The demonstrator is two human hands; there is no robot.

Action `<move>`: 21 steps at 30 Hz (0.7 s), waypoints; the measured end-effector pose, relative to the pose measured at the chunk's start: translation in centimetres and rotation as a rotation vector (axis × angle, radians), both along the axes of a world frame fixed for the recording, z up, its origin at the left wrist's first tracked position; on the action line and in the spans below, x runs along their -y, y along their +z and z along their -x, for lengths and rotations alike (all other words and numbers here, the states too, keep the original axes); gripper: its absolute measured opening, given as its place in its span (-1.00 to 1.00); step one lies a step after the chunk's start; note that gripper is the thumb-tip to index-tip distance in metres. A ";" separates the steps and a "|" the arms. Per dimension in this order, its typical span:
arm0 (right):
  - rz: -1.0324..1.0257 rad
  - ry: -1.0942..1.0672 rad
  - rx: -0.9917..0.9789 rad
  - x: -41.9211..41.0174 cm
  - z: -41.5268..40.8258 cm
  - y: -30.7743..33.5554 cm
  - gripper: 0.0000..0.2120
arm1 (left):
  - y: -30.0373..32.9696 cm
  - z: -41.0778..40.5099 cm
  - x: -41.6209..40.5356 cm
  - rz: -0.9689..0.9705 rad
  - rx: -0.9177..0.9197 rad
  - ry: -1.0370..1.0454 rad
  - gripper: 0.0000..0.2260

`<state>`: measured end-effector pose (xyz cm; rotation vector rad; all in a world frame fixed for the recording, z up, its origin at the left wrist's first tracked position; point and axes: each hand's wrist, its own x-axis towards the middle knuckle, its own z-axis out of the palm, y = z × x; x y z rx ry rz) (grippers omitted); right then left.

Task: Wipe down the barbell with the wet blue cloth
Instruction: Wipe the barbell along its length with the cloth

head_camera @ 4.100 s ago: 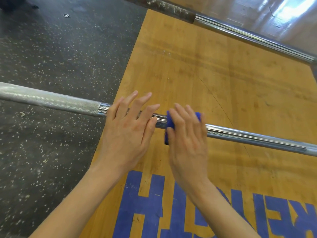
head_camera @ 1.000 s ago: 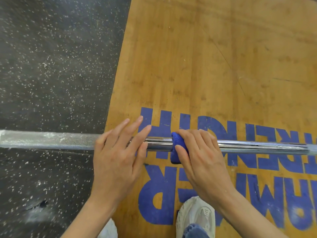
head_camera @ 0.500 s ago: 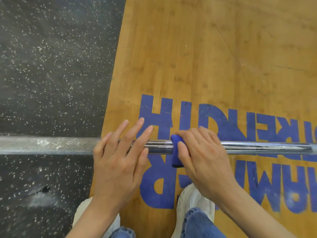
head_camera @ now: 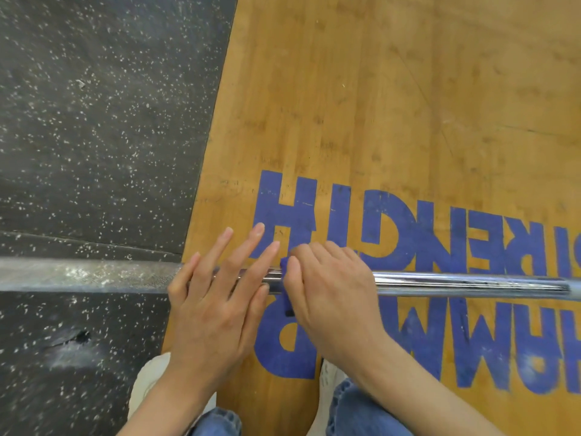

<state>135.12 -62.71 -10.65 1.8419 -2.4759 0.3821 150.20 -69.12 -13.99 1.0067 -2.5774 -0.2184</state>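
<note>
A steel barbell (head_camera: 456, 283) runs across the view at hand height, knurled and chalk-dusted on its left part (head_camera: 88, 275), smooth and shiny on the right. My right hand (head_camera: 330, 287) grips the blue cloth (head_camera: 286, 302) wrapped around the shiny bar; only the cloth's left edge shows past my fingers. My left hand (head_camera: 217, 297) lies flat on the bar just left of the cloth, fingers straight and spread, nearly touching my right hand.
Below lies a wooden lifting platform (head_camera: 377, 105) with large blue lettering (head_camera: 408, 221). Black speckled rubber flooring (head_camera: 94, 121) covers the left side. My white shoes (head_camera: 147, 382) and blue jeans (head_camera: 355, 410) show at the bottom edge.
My right hand and the cloth have slid left along the bar, closing the gap to my left hand. The view has tilted further down, showing more of my legs.
</note>
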 end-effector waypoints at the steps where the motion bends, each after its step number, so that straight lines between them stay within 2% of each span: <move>1: 0.021 0.037 0.029 -0.8 -0.2 -0.6 -0.59 | -0.1 0.0 0.1 0.007 0.003 -0.006 -0.63; 4: 0.048 0.050 0.031 -3.8 0.6 -1.3 -0.60 | -0.1 0.0 0.1 0.009 0.012 -0.023 -0.61; 7: 0.050 0.032 -0.008 -3.1 -0.8 -2.1 -0.63 | -0.2 0.4 0.4 0.023 0.001 -0.007 -0.61; 10: 0.067 0.151 -0.049 -3.0 -0.3 -3.0 -0.61 | -0.2 0.7 1.0 0.012 -0.012 -0.014 -0.61; 15: 0.096 -0.026 -0.054 -3.6 1.3 -2.9 -0.61 | 0.1 1.6 1.9 0.004 -0.020 0.002 -0.59; 18: 0.147 0.055 -0.035 -0.4 -1.3 -3.5 -0.63 | 0.4 2.1 2.6 -0.026 -0.042 -0.003 -0.58; 21: 0.127 0.057 -0.069 -1.9 1.5 -3.4 -0.61 | 0.6 1.1 3.7 -0.028 -0.015 -0.033 -0.58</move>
